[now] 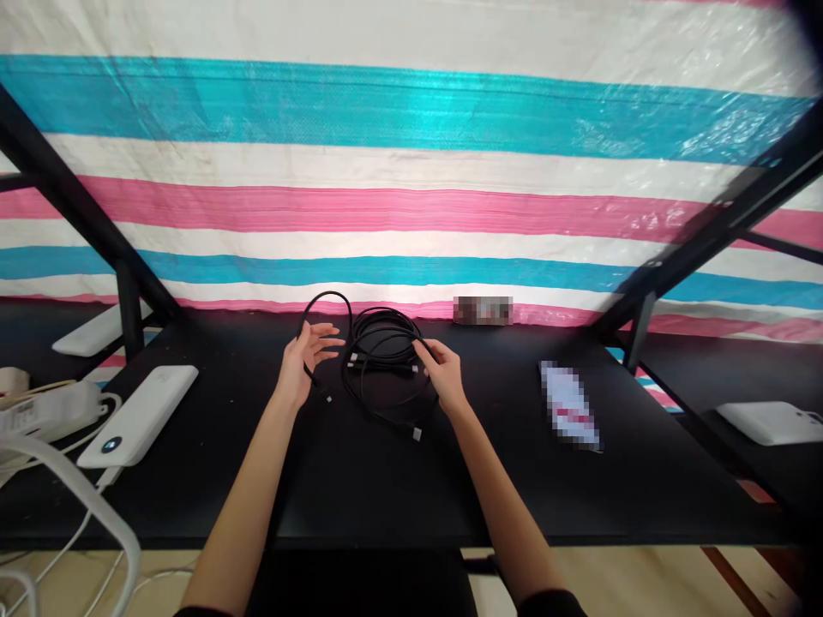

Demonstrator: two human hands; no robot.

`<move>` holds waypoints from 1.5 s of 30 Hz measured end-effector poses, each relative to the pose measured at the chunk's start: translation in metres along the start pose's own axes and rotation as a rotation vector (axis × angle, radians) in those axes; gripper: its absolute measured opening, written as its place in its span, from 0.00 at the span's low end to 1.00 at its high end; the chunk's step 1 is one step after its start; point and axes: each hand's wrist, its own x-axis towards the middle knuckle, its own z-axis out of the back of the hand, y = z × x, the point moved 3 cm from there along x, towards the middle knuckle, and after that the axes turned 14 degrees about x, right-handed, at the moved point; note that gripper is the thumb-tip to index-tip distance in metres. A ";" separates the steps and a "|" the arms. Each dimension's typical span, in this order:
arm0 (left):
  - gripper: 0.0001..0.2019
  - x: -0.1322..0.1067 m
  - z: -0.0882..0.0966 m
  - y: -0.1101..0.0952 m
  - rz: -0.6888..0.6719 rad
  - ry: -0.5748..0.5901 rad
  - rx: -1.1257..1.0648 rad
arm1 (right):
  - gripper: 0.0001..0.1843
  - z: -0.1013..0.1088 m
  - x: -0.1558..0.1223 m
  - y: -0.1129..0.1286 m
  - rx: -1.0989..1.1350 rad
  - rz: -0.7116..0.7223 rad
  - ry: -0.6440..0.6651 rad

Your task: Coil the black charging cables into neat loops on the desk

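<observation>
A black USB cable (334, 293) arches up from my left hand (301, 364) and curves over to the right. It runs through the crook of that hand, whose fingers stretch out, and its small plug (328, 398) hangs just below. My right hand (445, 374) pinches a loop of black cable between thumb and fingers. Between the hands, a larger USB plug (417, 434) points toward me near the table surface. Behind the held loops lies a coiled black cable (386, 319), with metal plug ends at its front. Where the overlapping cables separate is hard to make out.
A white power bank (145, 417) with a cable plugged in lies left on the black table (489, 497), beside a white power strip (51, 411). A blurred packet (571, 407) lies right, and a blurred box (483, 310) stands at the back. Slanting black frame bars (707, 231) flank the table.
</observation>
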 end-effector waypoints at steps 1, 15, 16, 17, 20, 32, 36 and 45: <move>0.20 0.001 0.004 0.000 -0.004 -0.036 -0.032 | 0.15 0.001 0.001 -0.001 -0.009 0.003 -0.011; 0.22 0.001 -0.001 0.011 -0.009 -0.145 0.413 | 0.19 0.003 0.001 -0.007 -0.103 0.041 0.102; 0.23 0.002 -0.002 0.015 0.011 -0.151 0.436 | 0.19 0.002 0.000 -0.007 -0.082 0.044 0.124; 0.24 0.002 -0.003 0.018 0.034 -0.153 0.448 | 0.18 0.001 0.000 -0.007 -0.049 0.042 0.148; 0.27 0.002 -0.006 0.022 0.110 -0.110 0.436 | 0.15 -0.002 0.000 -0.007 0.045 0.031 0.218; 0.21 -0.016 -0.025 0.006 0.162 0.386 0.225 | 0.12 -0.004 0.000 -0.006 0.158 -0.054 0.189; 0.19 -0.016 -0.022 0.006 0.148 0.426 0.105 | 0.14 -0.002 0.002 -0.007 0.167 -0.069 0.102; 0.16 -0.012 -0.020 0.003 0.038 0.311 0.067 | 0.18 0.010 0.009 -0.015 0.322 -0.101 -0.045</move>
